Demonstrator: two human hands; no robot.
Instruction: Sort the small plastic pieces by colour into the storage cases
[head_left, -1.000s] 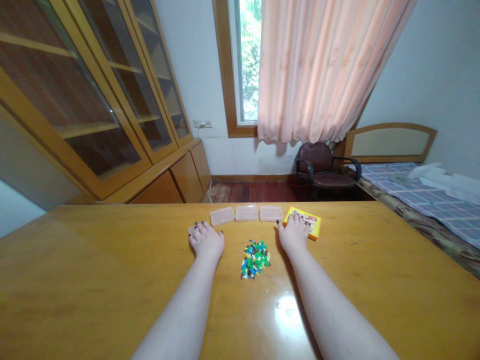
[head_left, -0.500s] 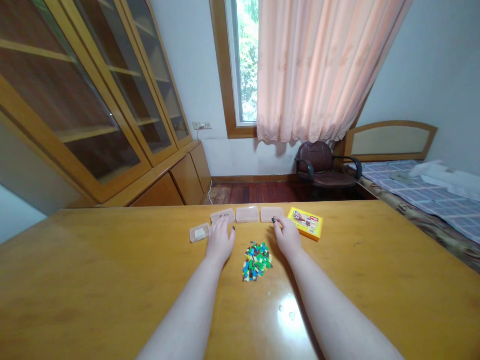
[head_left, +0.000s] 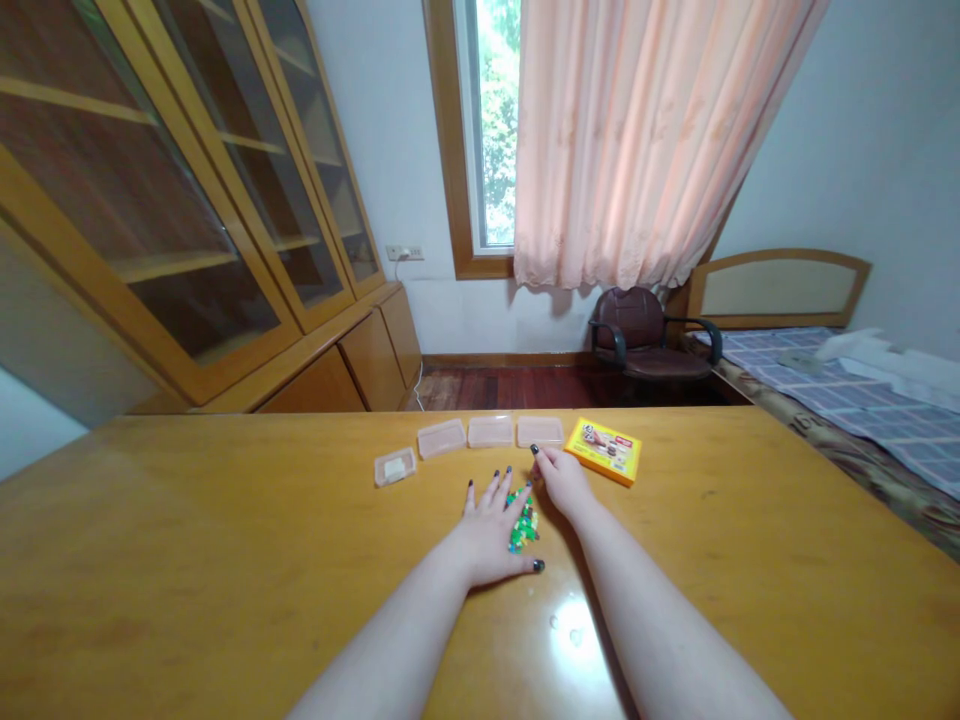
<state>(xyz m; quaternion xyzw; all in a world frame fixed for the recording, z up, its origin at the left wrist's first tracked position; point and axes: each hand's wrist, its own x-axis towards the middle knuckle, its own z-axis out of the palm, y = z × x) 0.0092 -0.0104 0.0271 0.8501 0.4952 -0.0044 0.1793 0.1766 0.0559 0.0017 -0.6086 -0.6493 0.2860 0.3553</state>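
My left hand [head_left: 493, 530] lies spread over a small pile of tiny coloured plastic bricks [head_left: 523, 522], hiding most of it. Green, blue and yellow pieces show between the fingers. My right hand [head_left: 562, 478] rests on the table just right of the pile, its fingertips close to a clear plastic box [head_left: 540, 431]. That box stands in a row with two similar lidded boxes [head_left: 442, 438] [head_left: 490, 431]. A fourth clear box [head_left: 395, 466], with something white inside, sits nearer me at the left. A yellow printed carton [head_left: 603, 451] lies right of my right hand, apart from it.
All this stands on a broad, glossy yellow wooden table [head_left: 225, 560]. Beyond its far edge are a glass-fronted wooden cabinet [head_left: 187, 200] on the left, a dark office chair [head_left: 634, 340], and a bed [head_left: 847, 400] with a checked cover on the right.
My left hand has moved right, from beside the pile onto it, with its fingers spread. My right hand has shifted slightly left, away from the yellow carton.
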